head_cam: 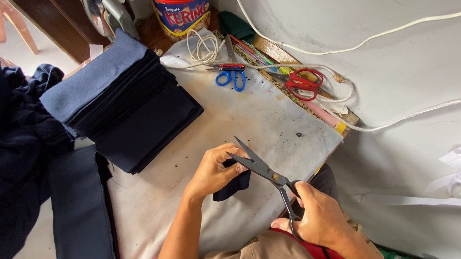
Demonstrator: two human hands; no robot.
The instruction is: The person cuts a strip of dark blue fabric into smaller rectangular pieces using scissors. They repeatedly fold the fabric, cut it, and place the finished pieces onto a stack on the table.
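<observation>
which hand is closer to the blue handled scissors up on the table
Left. The left hand, pinching a small dark cloth piece, lies below the blue-handled scissors; the right hand sits farther down-right, gripping black shears.

stack of folded dark blue cloth [125,107] at the table's [273,121] left edge; blue-handled scissors [232,76] and red-handled scissors [302,84] along its far edge; red-lidded tub [180,6] and white cord [353,49] beyond.

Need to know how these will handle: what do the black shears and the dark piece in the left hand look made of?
The black shears look like metal with a dull dark finish: thin rigid blades and a bright pivot screw. The dark piece in the left hand looks like woven navy cloth, matte and limp, hanging in soft folds; the fibre cannot be told.
</observation>
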